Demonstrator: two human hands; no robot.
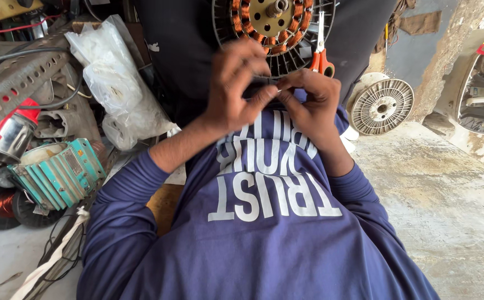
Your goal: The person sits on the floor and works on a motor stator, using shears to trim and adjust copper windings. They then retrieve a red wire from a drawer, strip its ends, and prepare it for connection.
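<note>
My left hand [236, 83] and my right hand [308, 103] meet in front of my chest, fingertips pinched together on a small dark piece [264, 84] that is mostly hidden by the fingers. Just beyond them lies a round motor stator [272, 28] with copper windings around a brass-coloured hub. Orange-handled scissors [321, 53] rest on its right side. My blue long-sleeved shirt fills the lower middle of the view.
At the left lie a clear plastic bag [114, 83], a teal finned motor housing [58, 175], a red and steel can [8, 130], a perforated metal bracket [14, 78] and a copper wire spool [0, 205]. A white ribbed wheel [381, 105] stands at the right on the concrete floor [442, 194].
</note>
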